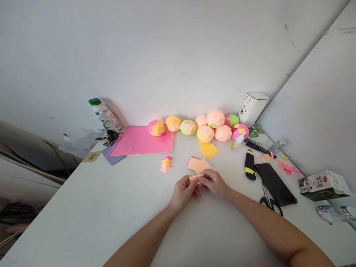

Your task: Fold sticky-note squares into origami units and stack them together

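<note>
Between my two hands is a small piece of peach paper (195,178), pinched at both ends. The fingers of my left hand (184,188) close on its left side, and the thumb and fingers of my right hand (213,181) grip its right side. Just beyond them lies a stack of peach paper pieces (199,165) with a pink edge showing. To the left sit several small folded paper pieces (166,165) in a column, pink, yellow and peach. Some yellow paper pieces (209,150) lie farther back.
Several faceted paper balls (215,118) line the wall, some beside a pink sheet (144,142). At right are a glue bottle (238,141), a cutter (250,165), scissors (267,199), a phone (275,183) and a carton (322,184). A white bottle (107,115) and keys (111,136) are at left.
</note>
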Demonstrator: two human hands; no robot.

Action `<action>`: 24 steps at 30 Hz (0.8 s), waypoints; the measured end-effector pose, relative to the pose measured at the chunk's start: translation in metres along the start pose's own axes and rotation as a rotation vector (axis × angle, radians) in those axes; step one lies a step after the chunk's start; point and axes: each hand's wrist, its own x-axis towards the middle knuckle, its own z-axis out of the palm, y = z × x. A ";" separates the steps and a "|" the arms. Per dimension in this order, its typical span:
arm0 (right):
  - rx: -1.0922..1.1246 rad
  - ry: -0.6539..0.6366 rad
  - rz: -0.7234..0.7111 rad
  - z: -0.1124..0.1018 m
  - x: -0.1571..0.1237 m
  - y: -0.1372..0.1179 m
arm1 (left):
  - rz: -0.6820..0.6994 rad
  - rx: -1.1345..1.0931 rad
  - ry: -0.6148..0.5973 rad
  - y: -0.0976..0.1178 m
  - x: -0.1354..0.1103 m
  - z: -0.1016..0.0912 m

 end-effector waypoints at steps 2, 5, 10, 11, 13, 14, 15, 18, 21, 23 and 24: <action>-0.003 -0.003 -0.001 0.000 0.000 -0.001 | -0.016 0.026 0.007 -0.001 0.000 -0.001; 0.005 -0.012 0.013 -0.002 0.000 -0.001 | -0.043 0.058 0.006 -0.002 0.001 -0.002; 0.018 -0.022 0.022 -0.003 0.002 -0.001 | -0.060 0.069 -0.020 -0.003 0.002 -0.003; 0.021 -0.019 0.020 -0.004 0.002 0.000 | -0.064 0.070 -0.030 -0.002 0.002 -0.004; 0.023 -0.014 0.019 -0.004 0.003 0.000 | -0.077 0.073 -0.052 -0.002 0.003 -0.004; 0.023 -0.013 0.020 -0.004 0.003 0.000 | -0.084 0.075 -0.063 -0.002 0.003 -0.004; 0.021 -0.014 0.022 -0.004 0.003 0.000 | -0.089 0.078 -0.073 -0.002 0.003 -0.005; 0.016 -0.016 0.025 -0.004 0.003 0.000 | -0.097 0.084 -0.086 -0.002 0.004 -0.005; 0.006 -0.018 0.023 -0.004 0.002 -0.001 | -0.093 0.090 -0.081 -0.001 0.004 -0.004; -0.004 -0.029 0.020 -0.004 0.001 -0.001 | -0.086 0.108 -0.057 -0.001 0.003 -0.003; -0.011 -0.038 0.020 -0.004 0.000 -0.001 | -0.080 0.112 -0.052 -0.001 0.003 -0.002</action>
